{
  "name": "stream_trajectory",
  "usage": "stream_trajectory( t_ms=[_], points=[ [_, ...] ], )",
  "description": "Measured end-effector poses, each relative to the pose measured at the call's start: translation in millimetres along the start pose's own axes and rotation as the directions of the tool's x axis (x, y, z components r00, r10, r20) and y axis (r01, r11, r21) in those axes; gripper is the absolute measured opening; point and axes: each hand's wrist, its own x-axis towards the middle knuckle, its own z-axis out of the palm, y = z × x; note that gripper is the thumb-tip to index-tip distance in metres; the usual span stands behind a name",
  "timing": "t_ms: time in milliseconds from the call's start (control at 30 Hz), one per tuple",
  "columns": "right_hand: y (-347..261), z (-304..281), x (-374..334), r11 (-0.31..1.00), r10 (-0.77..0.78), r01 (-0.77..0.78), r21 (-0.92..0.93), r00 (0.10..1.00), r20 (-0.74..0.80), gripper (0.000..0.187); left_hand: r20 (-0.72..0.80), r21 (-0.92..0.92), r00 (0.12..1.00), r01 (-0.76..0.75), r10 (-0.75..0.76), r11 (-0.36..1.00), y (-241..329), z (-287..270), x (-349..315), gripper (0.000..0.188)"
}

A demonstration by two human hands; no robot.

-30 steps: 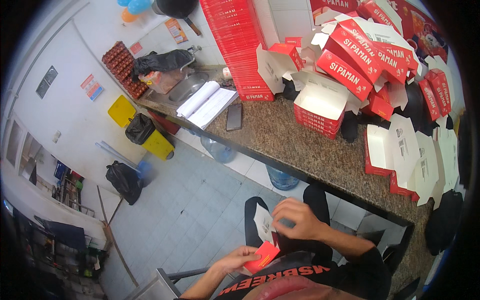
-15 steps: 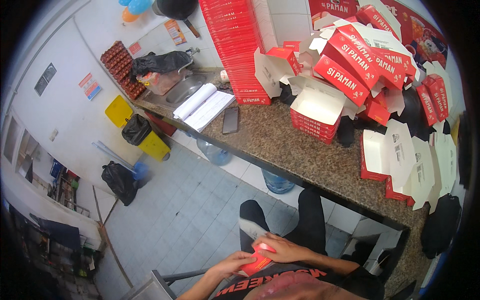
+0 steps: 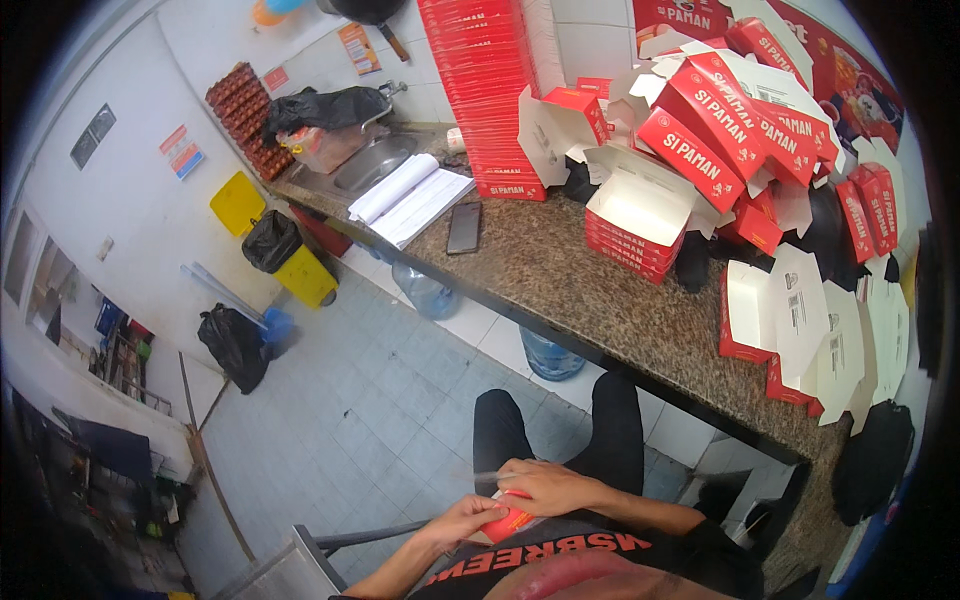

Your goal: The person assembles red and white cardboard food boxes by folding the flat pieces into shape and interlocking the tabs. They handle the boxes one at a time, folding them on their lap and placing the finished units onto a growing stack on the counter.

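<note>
A red cardboard food box (image 3: pixel 512 521) is held low over my lap, close against my shirt. My left hand (image 3: pixel 468 519) pinches its left end between thumb and fingers. Across its top and far side lies my right hand (image 3: pixel 550 489), fingers bent over the cardboard. A pale flap, smeared by motion, sticks out to the left of the right fingers. The underside of the box and some fingertips are hidden. On the granite counter (image 3: pixel 545 262) ahead stands a short stack of open red boxes (image 3: pixel 640 205), white inside.
A tall stack of flat red cartons (image 3: pixel 480 90) stands behind, beside a heap of folded boxes (image 3: pixel 715 125). More open boxes (image 3: pixel 750 310) lie at the right. A phone (image 3: pixel 463 228), an open notebook (image 3: pixel 410 198) and a sink (image 3: pixel 375 165) are at the left; a yellow bin (image 3: pixel 305 277) stands on the floor.
Both hands have stayed on the box, which has shifted slightly and now shows less between them. The pale flap has swung flatter. The whole view has tilted slightly.
</note>
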Motion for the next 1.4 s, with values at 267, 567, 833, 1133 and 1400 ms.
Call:
stream_trajectory(
  t_ms=[267, 567, 833, 1133, 1400],
  points=[
    [8.6, -23.2, 1.7, 0.989, 0.124, -0.098, 0.106, 0.954, -0.273, 0.025, -0.126, 0.271, 0.893, -0.388, 0.432, 0.881, 4.1, -57.5, -5.8, 0.051],
    [-57.2, -55.5, 0.3, 0.955, 0.263, -0.295, -0.03, 0.889, -0.374, 0.049, 0.013, 0.941, 0.551, -0.289, 0.834, 0.176, 64.5, 25.4, -3.1, 0.014],
    [-42.7, -29.3, -0.3, 0.91, -0.007, -0.134, -0.391, 0.941, -0.339, 0.041, 0.19, 0.978, 0.592, -0.043, 0.784, -0.204, 65.7, 37.2, 15.7, 0.022],
    [-2.3, -7.6, 0.7, 0.776, 0.361, -0.095, 0.624, 0.877, -0.316, 0.019, -0.194, 0.83, 0.489, -0.38, 0.851, 0.408, 40.9, 32.4, 44.0, 0.065],
    [-12.1, -14.8, 19.7, 0.769, 0.344, 0.047, 0.637, 0.81, -0.475, 0.021, -0.324, 0.73, 0.345, -0.502, 0.881, 0.465, 29.5, 40.4, 60.0, 0.06]
  ],
)
